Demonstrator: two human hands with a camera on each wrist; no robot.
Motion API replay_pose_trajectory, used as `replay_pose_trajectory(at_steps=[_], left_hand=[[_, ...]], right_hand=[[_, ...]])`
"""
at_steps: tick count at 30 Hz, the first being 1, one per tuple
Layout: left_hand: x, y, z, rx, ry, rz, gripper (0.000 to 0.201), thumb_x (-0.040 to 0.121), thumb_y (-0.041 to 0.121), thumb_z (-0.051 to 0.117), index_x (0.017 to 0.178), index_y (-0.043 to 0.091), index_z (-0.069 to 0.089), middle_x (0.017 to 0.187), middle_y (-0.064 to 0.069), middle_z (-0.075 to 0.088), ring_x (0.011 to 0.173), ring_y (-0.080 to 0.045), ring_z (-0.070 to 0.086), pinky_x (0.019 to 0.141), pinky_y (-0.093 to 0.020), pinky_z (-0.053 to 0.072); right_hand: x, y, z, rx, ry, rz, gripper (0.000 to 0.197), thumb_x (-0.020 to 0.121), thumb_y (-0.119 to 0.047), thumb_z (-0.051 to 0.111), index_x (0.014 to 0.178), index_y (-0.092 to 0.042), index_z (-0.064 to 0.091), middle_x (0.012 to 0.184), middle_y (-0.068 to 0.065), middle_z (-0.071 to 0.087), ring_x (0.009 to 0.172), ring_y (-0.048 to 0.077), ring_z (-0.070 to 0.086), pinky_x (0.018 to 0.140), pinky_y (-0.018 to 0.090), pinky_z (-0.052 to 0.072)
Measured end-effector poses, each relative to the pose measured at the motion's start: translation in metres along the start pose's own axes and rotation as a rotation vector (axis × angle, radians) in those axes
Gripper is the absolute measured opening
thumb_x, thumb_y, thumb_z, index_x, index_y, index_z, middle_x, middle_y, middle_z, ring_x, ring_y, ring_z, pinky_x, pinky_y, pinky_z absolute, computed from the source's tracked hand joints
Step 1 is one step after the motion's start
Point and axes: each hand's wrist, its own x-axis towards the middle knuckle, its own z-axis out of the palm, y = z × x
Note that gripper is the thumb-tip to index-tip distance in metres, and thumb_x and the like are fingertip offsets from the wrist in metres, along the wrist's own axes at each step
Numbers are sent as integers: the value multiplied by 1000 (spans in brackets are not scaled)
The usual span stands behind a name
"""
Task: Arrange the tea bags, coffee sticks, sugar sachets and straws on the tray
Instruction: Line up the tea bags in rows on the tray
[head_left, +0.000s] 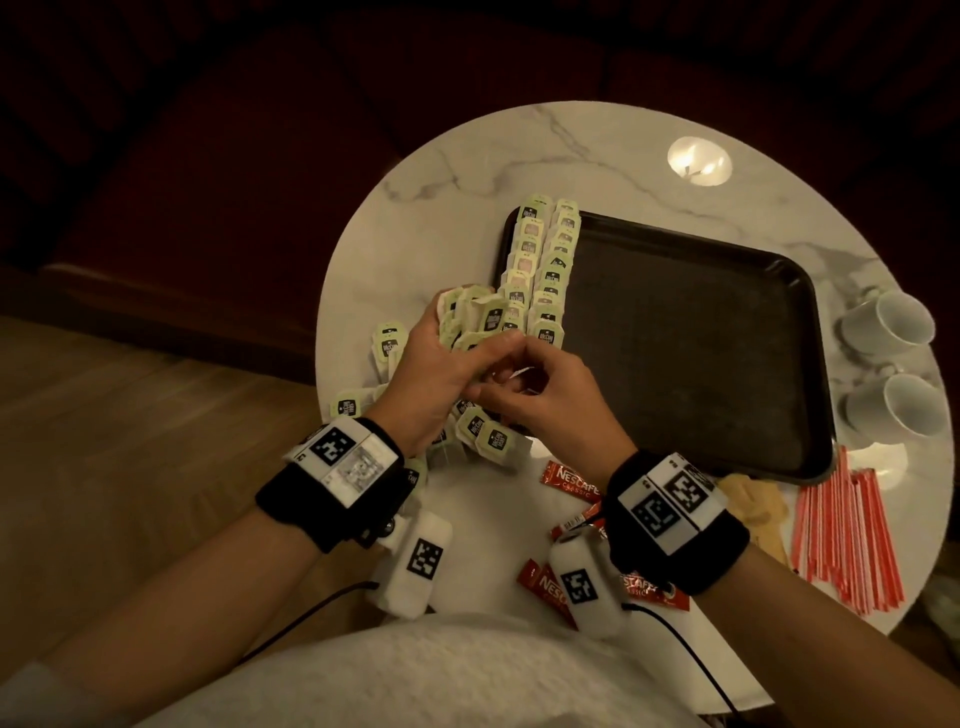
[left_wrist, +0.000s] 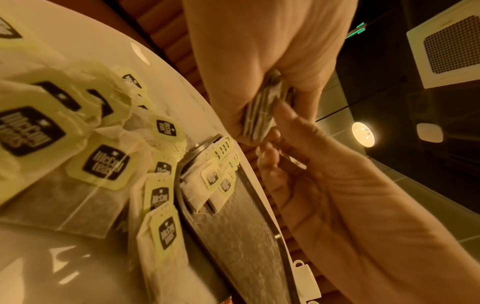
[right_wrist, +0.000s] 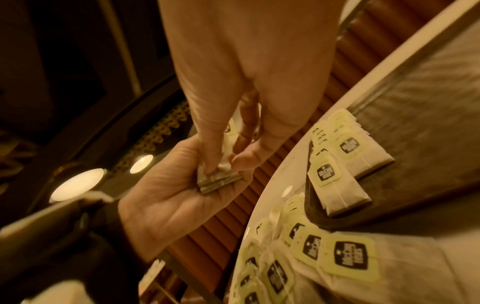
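Left hand: a stack of tea bags is held in its curled fingers, above the tray's near left corner.
Right hand: the same stack is pinched by its fingertips; both hands are together.
Tray: dark, set in the middle of the round tabletop; two rows of tea bags are laid along its left edge.
Loose tea bags: piled at the tabletop's left edge, partly hidden by the hands.
Coffee sticks: red, near the front edge, partly covered by the right wrist.
Straws: laid at the front right edge.
Cups: two white ones, beside the tray's right edge.
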Motion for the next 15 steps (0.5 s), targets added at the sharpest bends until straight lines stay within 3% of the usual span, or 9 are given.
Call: replay_pose_trajectory(at_steps=[2, 4, 10, 15], left_hand=[[0, 0, 1, -26, -1, -5, 46, 81, 6, 70, 124, 12, 53, 98, 1, 72, 93, -18, 70, 75, -31, 57], [0, 1, 1, -54, -6, -22, 45, 81, 8, 69, 124, 12, 55, 100, 0, 73, 97, -18, 70, 77, -31, 57], [-1, 1, 7, -67, 28, -47, 33, 90, 9, 64, 123, 9, 55, 92, 4, 74, 86, -14, 71, 66, -24, 56], [1, 3, 9, -102, 37, -126, 15, 95, 17, 58, 109, 13, 59, 82, 1, 71, 72, -14, 69, 58, -26, 54]], right_hand=[[1, 1, -4, 75, -11, 34, 23, 84, -11, 75, 96, 4, 62, 86, 19, 64, 77, 24, 61, 82, 49, 56], [0, 0, -7, 127, -25, 46, 20, 86, -8, 72, 96, 6, 62, 88, 18, 65, 79, 27, 62, 83, 47, 56], [-1, -4, 0, 118, -28, 55, 35, 79, -13, 80, 106, -4, 59, 92, 5, 61, 74, 18, 59, 77, 37, 58], [0, -5, 3, 39, -24, 2, 27, 78, -15, 82, 91, -11, 59, 82, 5, 54, 71, 19, 53, 76, 52, 56]])
